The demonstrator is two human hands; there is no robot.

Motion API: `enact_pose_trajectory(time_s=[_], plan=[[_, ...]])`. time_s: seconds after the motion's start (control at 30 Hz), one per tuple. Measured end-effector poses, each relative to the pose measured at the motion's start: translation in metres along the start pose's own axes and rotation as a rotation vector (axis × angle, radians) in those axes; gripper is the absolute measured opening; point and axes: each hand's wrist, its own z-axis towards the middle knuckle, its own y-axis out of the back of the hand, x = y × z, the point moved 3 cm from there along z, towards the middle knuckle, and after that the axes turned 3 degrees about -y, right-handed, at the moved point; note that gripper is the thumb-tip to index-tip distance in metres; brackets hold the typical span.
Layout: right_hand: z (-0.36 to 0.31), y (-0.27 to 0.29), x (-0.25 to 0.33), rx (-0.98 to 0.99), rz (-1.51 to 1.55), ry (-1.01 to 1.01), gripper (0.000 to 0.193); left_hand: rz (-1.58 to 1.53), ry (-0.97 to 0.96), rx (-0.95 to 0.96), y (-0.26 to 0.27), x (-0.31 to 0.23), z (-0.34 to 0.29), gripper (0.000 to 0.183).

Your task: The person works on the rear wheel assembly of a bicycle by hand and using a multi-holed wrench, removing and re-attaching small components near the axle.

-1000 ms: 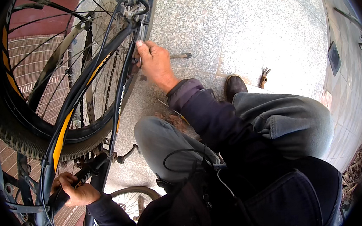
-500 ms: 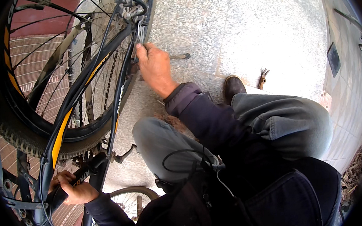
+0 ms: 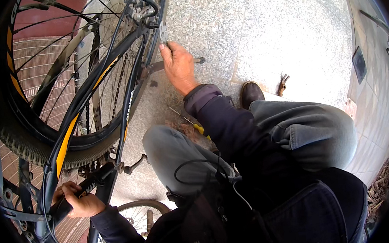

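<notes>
A black bicycle with yellow stripes stands at the left, its rear tyre [image 3: 89,155] and frame in front of a striped mat. My left hand [image 3: 83,202] is wrapped around a thick black frame tube [image 3: 103,175] at the lower left. Beside the rear wheel's axle area, my right hand [image 3: 180,68] is closed, thumb and forefinger pinching a flat silver wrench with holes [image 3: 163,31]. Its far end points toward the wheel hub; whether it touches anything I cannot tell. Under the right hand passes a grey metal bar with a dark tip [image 3: 199,60], resembling a kickstand.
A yellow-handled screwdriver [image 3: 198,127] lies on the floor by my knee. Rusty pliers [image 3: 283,85] rest past my shoe [image 3: 251,94]. Another wheel [image 3: 139,203] shows at the bottom. A dark flat rectangle [image 3: 359,64] is at the right, and a crank arm [image 3: 135,165] juts from the bicycle.
My right hand has shifted right, away from the wheel, bringing the silver wrench with it. The screwdriver now shows more fully. My left hand keeps its hold on the tube.
</notes>
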Motion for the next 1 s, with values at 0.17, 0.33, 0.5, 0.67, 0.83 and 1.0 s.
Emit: enact_pose_trajectory(time_s=[0.17, 0.33, 0.5, 0.67, 0.83, 1.0], plan=[[0.013, 0.008, -0.018, 0.06, -0.108, 0.144, 0.026, 0.01, -0.032, 0.051, 0.005, 0.002, 0.002, 0.009], [0.025, 0.01, -0.028, 0.059, -0.073, 0.242, 0.025, 0.001, -0.031, 0.048, 0.003, 0.002, 0.003, 0.008], [0.025, 0.009, -0.034, 0.056, -0.081, 0.32, 0.025, -0.019, -0.041, 0.061, 0.005, 0.003, 0.002, 0.009], [0.03, 0.007, -0.035, 0.056, -0.129, 0.366, 0.026, -0.035, -0.047, 0.057, 0.002, 0.002, 0.003, 0.01], [0.026, 0.004, -0.034, 0.06, -0.126, 0.388, 0.026, -0.038, -0.051, 0.047, 0.006, 0.004, 0.003, 0.01], [0.031, 0.005, -0.028, 0.064, -0.137, 0.419, 0.026, -0.037, -0.046, 0.054, 0.003, 0.003, 0.003, 0.009]])
